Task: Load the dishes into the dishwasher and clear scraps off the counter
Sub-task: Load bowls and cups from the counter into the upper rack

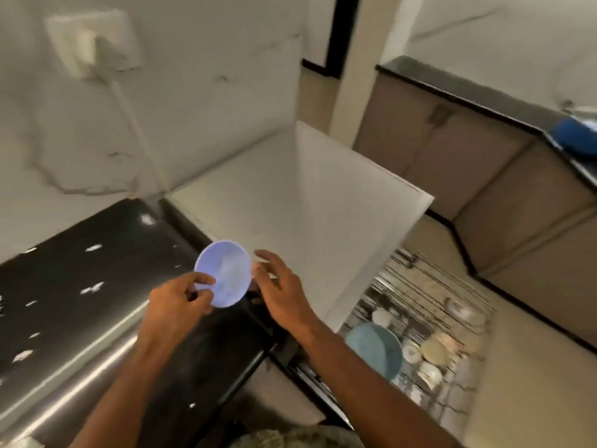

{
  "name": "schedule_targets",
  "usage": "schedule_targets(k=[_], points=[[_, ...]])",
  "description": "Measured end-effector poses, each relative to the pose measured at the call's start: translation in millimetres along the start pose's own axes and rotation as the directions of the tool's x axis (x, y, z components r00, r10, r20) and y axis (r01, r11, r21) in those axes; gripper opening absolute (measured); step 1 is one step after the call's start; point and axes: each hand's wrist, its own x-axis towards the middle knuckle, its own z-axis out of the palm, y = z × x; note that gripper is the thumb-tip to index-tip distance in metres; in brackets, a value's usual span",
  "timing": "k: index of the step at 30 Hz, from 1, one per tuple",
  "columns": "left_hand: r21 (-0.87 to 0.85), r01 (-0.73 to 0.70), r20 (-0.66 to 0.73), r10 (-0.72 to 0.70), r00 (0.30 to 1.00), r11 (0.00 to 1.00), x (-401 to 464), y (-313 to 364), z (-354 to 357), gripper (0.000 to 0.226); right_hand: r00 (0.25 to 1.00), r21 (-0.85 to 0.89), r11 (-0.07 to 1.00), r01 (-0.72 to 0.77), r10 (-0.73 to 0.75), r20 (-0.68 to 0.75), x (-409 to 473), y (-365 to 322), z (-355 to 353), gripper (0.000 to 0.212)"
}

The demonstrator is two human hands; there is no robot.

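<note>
Pinching a lavender bowl [224,273] by its near rim in my left hand [179,302].
My right hand [280,290] hovers just right of it, fingers loose, grasping nothing.

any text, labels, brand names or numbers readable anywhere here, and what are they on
None can be read in this head view.
Purple bowl, pinched at its rim by the left hand: plain, no print visible.
White dishwasher: no badge or label shows.
Wall plug plate: too blurred to show any marking.
Dishes in the rack, including the blue bowl: blurred, no writing can be made out.
</note>
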Motion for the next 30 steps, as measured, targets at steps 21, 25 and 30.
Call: schedule_targets(k=[21,25,30], points=[[-0.171,-0.338,0.503,0.377,0.778,0.926,-10,214,322,0.033,0.69,0.09,0.958,-0.272,0.259,-0.676,-69,123,-323,0.015],[-0.104,-0.35,0.675,0.325,0.662,0.931,-19,230,375,0.045,0.542,0.268,0.867,-0.42,0.476,-0.693,-61,172,-364,0.014],[0.0,-0.353,0.758,0.23,0.61,0.936,-25,232,406,0.056,0.404,0.479,0.724,-0.496,0.681,-0.611,-15,224,-417,0.018]])
